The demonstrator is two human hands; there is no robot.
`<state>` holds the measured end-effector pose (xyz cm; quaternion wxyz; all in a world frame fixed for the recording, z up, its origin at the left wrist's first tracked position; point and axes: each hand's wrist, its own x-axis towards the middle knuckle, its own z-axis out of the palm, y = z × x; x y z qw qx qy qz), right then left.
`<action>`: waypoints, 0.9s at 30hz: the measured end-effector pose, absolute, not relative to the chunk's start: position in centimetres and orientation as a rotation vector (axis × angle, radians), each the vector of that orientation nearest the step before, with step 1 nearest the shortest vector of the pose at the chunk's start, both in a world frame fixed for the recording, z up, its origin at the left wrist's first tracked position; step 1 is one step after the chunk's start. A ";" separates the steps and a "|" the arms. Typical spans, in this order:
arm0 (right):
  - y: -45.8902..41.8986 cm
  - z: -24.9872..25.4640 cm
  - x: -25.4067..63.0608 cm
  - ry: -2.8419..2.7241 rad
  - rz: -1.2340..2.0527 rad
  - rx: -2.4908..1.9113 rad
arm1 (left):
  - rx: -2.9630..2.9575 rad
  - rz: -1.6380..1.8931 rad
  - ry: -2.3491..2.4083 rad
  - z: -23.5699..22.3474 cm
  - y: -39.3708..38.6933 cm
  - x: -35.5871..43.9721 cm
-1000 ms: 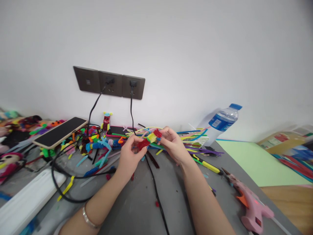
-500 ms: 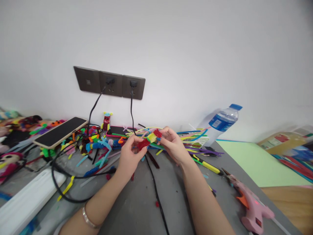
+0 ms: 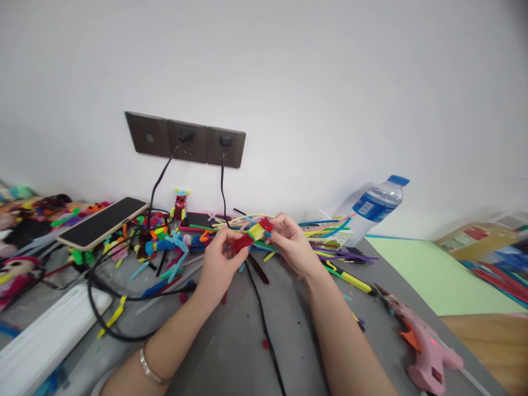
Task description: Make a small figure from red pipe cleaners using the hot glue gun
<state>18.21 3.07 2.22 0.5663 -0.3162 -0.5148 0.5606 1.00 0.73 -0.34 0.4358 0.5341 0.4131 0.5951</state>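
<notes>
Between my two hands is a small pipe-cleaner figure (image 3: 258, 231), dark red at both ends with yellow, green and a bit of blue between. My left hand (image 3: 218, 260) pinches its lower left red end. The fingers of my right hand (image 3: 290, 242) close on its upper right end, by the blue part. Just behind the hands lies a bundle of coloured pipe cleaners (image 3: 325, 228). A finished-looking red figure with yellow ears (image 3: 180, 204) stands upright against the wall, left of my hands.
A pink glue gun (image 3: 431, 352) and pliers (image 3: 390, 300) lie at right, near a yellow cutter knife (image 3: 355, 280). A water bottle (image 3: 377, 203) leans by the wall. A phone (image 3: 103, 223), white power strip (image 3: 49, 341) and looped black cable (image 3: 119, 335) are at left.
</notes>
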 end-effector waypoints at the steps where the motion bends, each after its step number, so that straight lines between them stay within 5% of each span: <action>1: 3.1 2.2 18.2 -1.212 1.318 -0.745 | 1.328 1.480 1.030 -0.4 0.7 1.0; 27: 3.1 2.2 18.2 -1.211 1.315 -0.739 | 1.332 1.485 1.009 -0.5 0.8 1.0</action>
